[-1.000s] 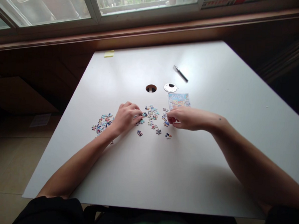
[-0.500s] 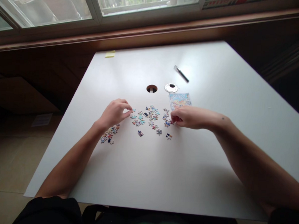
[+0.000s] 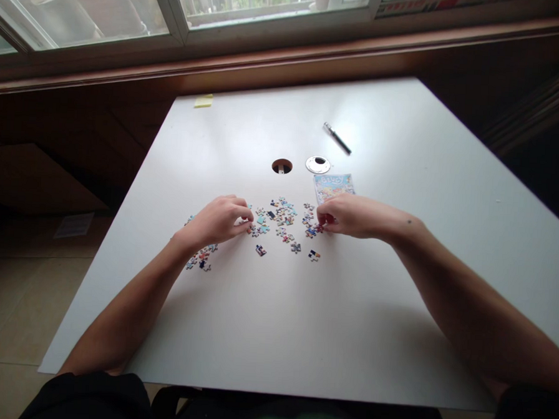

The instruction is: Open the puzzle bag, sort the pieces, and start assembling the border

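Head view: loose jigsaw pieces (image 3: 285, 212) lie on a white table (image 3: 273, 334), grouped between the two hands, with a further pile (image 3: 204, 254) partly hidden by the left wrist.

Left hand (image 3: 218, 220): thumb and index finger are nearly together at the left edge of the middle group. Whether a piece is held between them cannot be told. Right hand (image 3: 349, 214): fingers are curled into a narrow pinch, tips down at the right-hand cluster (image 3: 310, 231). A reddish piece shows at the tips; whether it is gripped or merely touched cannot be told. Two single pieces, one dark and multicoloured (image 3: 260, 250) and one dark and orange (image 3: 314, 256), lie apart on the near side.

Probable faults and causes:
1. Scattered pile: the left forearm passes over or close to it, so a low sideways sweep could drag pieces along.
2. Disturbed cluster: the right fingertips are crowded by neighbouring pieces, and a careless pinch could shift several at once.
3. Displaced picture card (image 3: 330, 184): the right hand covers its near edge (contact is not visible) and could nudge it.
4. Lost piece: a strong push away from the body could send one into the uncovered cable hole (image 3: 282, 166).
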Demonstrator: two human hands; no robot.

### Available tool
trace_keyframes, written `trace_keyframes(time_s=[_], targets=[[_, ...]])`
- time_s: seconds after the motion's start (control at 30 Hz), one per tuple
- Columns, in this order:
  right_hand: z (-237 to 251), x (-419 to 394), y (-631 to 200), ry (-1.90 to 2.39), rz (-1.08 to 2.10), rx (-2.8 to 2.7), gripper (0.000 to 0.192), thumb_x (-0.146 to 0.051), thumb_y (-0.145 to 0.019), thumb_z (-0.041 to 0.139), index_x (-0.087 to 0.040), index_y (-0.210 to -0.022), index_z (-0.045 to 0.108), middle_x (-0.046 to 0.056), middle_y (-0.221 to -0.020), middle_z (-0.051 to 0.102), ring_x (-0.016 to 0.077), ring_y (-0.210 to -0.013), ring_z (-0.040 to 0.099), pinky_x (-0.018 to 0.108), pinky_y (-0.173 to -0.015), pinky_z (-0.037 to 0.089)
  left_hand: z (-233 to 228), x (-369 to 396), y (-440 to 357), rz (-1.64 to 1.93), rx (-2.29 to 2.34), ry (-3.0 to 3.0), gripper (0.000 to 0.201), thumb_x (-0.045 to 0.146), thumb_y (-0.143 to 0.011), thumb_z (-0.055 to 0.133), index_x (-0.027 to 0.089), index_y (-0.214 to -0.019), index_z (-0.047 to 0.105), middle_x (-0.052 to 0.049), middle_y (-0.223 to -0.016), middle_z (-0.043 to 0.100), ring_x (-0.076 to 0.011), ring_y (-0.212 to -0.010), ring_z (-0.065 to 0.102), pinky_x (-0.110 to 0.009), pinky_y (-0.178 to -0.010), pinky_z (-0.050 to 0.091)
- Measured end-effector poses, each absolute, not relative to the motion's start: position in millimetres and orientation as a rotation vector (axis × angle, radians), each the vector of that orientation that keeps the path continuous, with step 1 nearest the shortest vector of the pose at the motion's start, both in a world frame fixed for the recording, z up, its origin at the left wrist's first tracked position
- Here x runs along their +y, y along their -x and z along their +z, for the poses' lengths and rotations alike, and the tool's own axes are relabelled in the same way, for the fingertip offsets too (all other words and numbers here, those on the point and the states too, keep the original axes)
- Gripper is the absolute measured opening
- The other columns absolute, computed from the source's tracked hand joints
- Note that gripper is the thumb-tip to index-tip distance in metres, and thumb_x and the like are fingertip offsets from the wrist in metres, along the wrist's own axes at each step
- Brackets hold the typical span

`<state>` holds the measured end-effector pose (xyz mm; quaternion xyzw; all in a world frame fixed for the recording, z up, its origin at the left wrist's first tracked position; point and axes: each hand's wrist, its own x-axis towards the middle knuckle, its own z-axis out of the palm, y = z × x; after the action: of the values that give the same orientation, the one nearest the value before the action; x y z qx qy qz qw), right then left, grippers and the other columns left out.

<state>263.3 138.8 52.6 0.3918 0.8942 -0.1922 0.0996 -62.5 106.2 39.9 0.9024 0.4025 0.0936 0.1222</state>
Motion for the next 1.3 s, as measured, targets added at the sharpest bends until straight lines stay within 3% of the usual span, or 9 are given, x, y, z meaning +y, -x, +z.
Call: trace_keyframes(time_s=[0.43,1.3], targets=[[53.1,138.2,-260.8,-1.161,-0.594,2.657,0.011,-0.025,-0.086,0.059,-0.021,-0.089,0.069,0.004,-0.084,0.065,0.0194,-0.077,0.056,0.028,-0.063,0.035,39.3,103.0,57.9,0.265,1.115,-2.665,0.015,0.020,-0.093,0.058,0.021,-0.088,0.072,-0.003,-0.085,0.070,-0.0165,-0.079,0.061,-0.030,-0.072,0.045],[51.1,137.3,-259.7,-1.166,-0.550,2.604,0.007,-0.019,-0.081,0.061,-0.020,-0.075,0.064,0.006,-0.082,0.066,0.0203,-0.075,0.058,0.030,-0.063,0.035,42.5,103.8,61.5,0.266,1.178,-2.633,0.017,0.020,-0.093,0.056,0.021,-0.086,0.071,-0.003,-0.084,0.069,-0.0159,-0.079,0.062,-0.028,-0.068,0.043]])
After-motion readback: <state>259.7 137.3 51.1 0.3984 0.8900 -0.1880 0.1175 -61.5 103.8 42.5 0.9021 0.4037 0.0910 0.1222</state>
